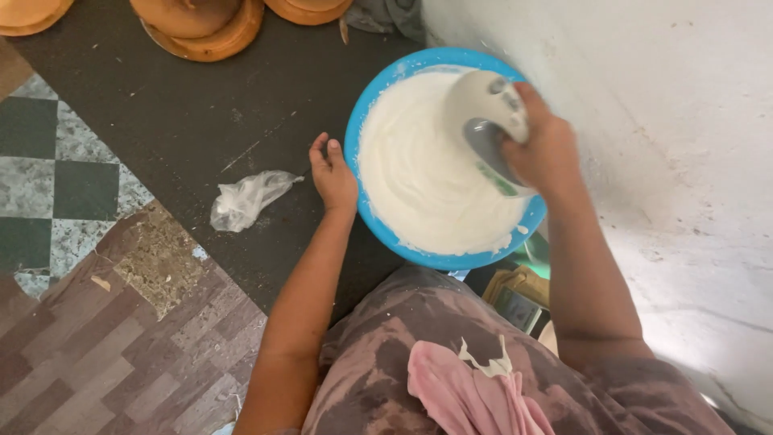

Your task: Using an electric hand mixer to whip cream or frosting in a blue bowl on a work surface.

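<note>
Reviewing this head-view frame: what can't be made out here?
- Beaters of the hand mixer: sunk in the white batter.
- Right hand fingers: wrapped round the handle, motion-blurred.
- Round wooden items: cut by the top edge.
- Contents of the crumpled plastic bag: too small.
- Left hand palm: faces the blue bowl.

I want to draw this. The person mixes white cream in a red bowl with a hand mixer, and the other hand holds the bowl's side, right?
Almost. The bowl is blue, not red, as the head view shows. The right hand holds the hand mixer in the white cream, and the left hand rests against the bowl's side.
</note>
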